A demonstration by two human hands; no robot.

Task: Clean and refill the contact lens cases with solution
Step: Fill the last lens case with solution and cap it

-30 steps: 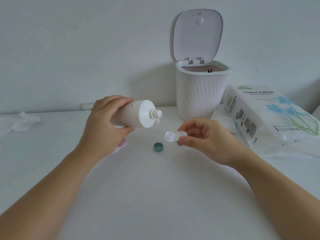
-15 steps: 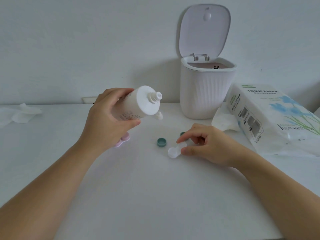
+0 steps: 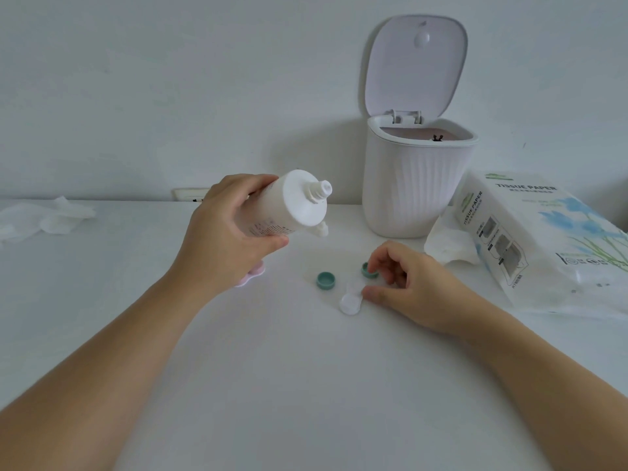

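Both forearms reach in from the near edge over a plain white counter (image 3: 278,385). On it, the open white lens case (image 3: 351,298) lies flat with its two wells uncapped; the right hand (image 3: 404,283) rests just beside it, thumb touching its far well, while the curled fingertips touch a teal cap (image 3: 368,270) behind the case. Whether they actually pinch that cap cannot be told. A second teal cap (image 3: 325,280) sits apart to the left of the case. The left hand (image 3: 224,232) grips the white solution bottle (image 3: 289,207) above the counter, tilted with its open nozzle aimed up and right, its flip cap hanging below. Part of a pink lens case (image 3: 253,275) shows under that hand.

Farther back stand a ribbed white bin (image 3: 418,188) with its lid raised and a tissue paper pack (image 3: 543,246) lying at the right; crumpled tissue (image 3: 47,217) lies at the far left, against a bare white wall (image 3: 170,79).

A second ago the right hand held the white case in the air below the nozzle; now the case is down on the counter and the bottle is tipped away.
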